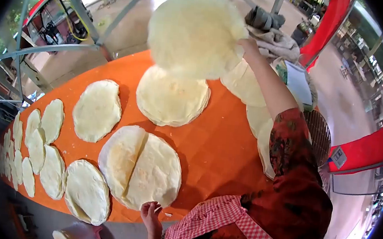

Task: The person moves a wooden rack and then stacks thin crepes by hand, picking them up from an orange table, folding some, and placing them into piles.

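A large thin round flatbread (pixel 194 33) hangs in the air over the far edge of the orange table (pixel 225 145), its right edge pinched in my right hand (pixel 248 48). Below it lies a stack of round flatbreads (pixel 173 97). My left hand (pixel 151 211) is at the near edge of another stack (pixel 155 171), fingertips drawn together; whether they grip anything is too small to tell. On that stack's left side, one flatbread (pixel 122 159) is folded over.
More flatbread stacks (pixel 96 110) cover the table's left side. Others (pixel 249 86) lie at the right, near a woven basket (pixel 318 135) and grey cloths (pixel 275 42). Metal frame bars (pixel 128 9) stand beyond the table. A bucket (pixel 79 235) is below the near edge.
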### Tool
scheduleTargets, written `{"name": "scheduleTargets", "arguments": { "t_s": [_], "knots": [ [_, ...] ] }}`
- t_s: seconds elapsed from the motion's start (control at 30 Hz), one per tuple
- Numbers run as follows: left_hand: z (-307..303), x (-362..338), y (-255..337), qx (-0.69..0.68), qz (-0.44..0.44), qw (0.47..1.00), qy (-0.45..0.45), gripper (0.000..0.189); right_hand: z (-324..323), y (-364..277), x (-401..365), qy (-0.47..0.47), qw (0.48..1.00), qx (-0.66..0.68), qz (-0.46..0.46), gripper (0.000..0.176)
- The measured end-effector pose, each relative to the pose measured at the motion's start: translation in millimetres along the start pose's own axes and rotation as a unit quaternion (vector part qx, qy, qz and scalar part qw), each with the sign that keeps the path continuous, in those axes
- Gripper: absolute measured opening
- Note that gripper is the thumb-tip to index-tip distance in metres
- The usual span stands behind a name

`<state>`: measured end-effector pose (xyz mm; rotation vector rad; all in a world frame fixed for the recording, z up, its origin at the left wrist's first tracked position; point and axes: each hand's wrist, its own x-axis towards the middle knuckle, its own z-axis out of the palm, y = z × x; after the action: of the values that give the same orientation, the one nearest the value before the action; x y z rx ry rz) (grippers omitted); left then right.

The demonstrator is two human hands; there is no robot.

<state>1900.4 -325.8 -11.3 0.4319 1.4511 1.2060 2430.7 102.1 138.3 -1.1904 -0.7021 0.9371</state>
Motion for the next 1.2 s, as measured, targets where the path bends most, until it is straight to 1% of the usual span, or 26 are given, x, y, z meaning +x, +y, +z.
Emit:
{"name": "scheduleTargets", "arguments": {
  "t_s": [0.03,0.1,0.13,0.17,0.23,0.3,0.33,0.37,0.43,0.47,0.5,0.57,0.6,0.7,0.73,0.77,0.83,0.9,0.97,1.03,1.07,1.1,1.13,1.17,1.2],
  "knots": [
    [2.6,-1.3,-2.2,0.012,-0.010,1.000,0.009,0.007,-26.7,39.8,23.3,0.020,0.999,0.030,0.018,0.032],
    [10.7,-4.3,1.1,0.040,-0.024,0.999,0.012,0.006,-75.4,122.9,45.6,0.064,0.988,-0.015,0.141,0.031],
    [16.8,-1.6,3.0,0.049,-0.025,0.998,0.011,0.006,-85.0,149.2,54.8,0.082,0.977,-0.036,0.195,0.031],
    [18.3,0.4,3.0,0.061,-0.032,0.997,0.024,0.007,-82.2,166.2,50.0,0.126,0.966,-0.041,0.220,0.034],
    [16.3,2.9,3.6,0.084,-0.046,0.994,0.048,0.008,-68.3,197.7,10.9,0.215,0.937,-0.053,0.269,0.044],
    [20.3,7.0,6.9,0.100,-0.049,0.992,0.066,0.009,-34.6,214.0,-40.1,0.103,0.949,-0.146,0.260,0.043],
    [20.7,4.3,7.5,0.108,-0.053,0.989,0.082,0.010,-21.3,221.0,-59.0,0.037,0.946,-0.190,0.259,0.043],
    [21.6,4.1,7.2,0.127,-0.067,0.985,0.099,0.012,-10.3,233.3,-72.8,0.002,0.941,-0.225,0.253,0.040],
    [26.7,1.5,11.8,0.141,-0.070,0.985,0.075,0.012,11.6,245.7,-89.9,-0.010,0.937,-0.234,0.260,0.036],
    [29.0,-0.3,13.3,0.134,-0.067,0.986,0.069,0.011,19.3,254.7,-94.9,-0.002,0.941,-0.223,0.256,0.040],
    [24.3,0.9,8.0,0.103,-0.076,0.989,0.069,0.009,33.4,251.4,-105.2,0.001,0.945,-0.184,0.271,0.041],
    [22.3,2.6,8.1,0.101,-0.077,0.990,0.065,0.007,55.9,227.3,-120.1,0.027,0.953,-0.106,0.282,0.043],
    [17.9,5.9,10.6,0.104,-0.057,0.991,0.059,0.007,60.3,237.3,-118.3,0.020,0.950,-0.048,0.309,0.042],
    [8.2,24.1,17.1,0.093,-0.009,0.995,0.028,0.006,101.3,217.1,-115.5,0.058,0.968,-0.017,0.244,0.039],
    [6.8,32.1,23.3,0.090,0.011,0.996,0.005,0.006,113.9,210.5,-97.2,0.017,0.987,-0.103,0.123,0.041],
    [4.4,39.1,30.5,0.087,0.031,0.996,-0.018,0.007,128.3,202.9,-76.3,-0.024,0.982,-0.188,0.003,0.044],
    [3.4,53.8,47.8,0.049,0.047,0.996,-0.060,0.007,168.0,139.9,-65.3,-0.114,0.945,-0.295,-0.086,0.044],
    [-3.5,68.7,60.2,-0.019,0.046,0.993,-0.108,0.011,215.3,54.9,-118.2,-0.183,0.903,-0.358,-0.149,0.044],
    [-13.7,83.2,70.4,-0.082,0.036,0.981,-0.171,0.031,249.3,18.3,-184.4,-0.204,0.854,-0.412,-0.243,0.039],
    [-10.2,76.4,87.2,-0.172,0.027,0.959,-0.225,0.047,263.7,-7.0,-274.1,-0.306,0.812,-0.444,-0.222,0.033],
    [-8.7,73.1,93.4,-0.216,0.025,0.944,-0.247,0.055,264.9,6.1,-308.4,-0.353,0.783,-0.447,-0.250,0.028],
    [-9.0,71.6,94.5,-0.257,0.018,0.924,-0.282,0.059,267.4,12.9,-350.0,-0.384,0.775,-0.445,-0.232,0.028],
    [-11.8,68.5,94.1,-0.294,0.012,0.904,-0.311,0.063,267.4,37.3,-381.3,-0.408,0.755,-0.449,-0.249,0.029],
    [-18.3,65.1,92.2,-0.330,0.006,0.884,-0.330,0.067,264.1,57.6,-414.8,-0.437,0.747,-0.445,-0.229,0.033],
    [-25.3,63.6,87.5,-0.356,-0.015,0.873,-0.332,0.068,263.2,86.8,-440.0,-0.478,0.740,-0.448,-0.154,0.039]
  ]
}}
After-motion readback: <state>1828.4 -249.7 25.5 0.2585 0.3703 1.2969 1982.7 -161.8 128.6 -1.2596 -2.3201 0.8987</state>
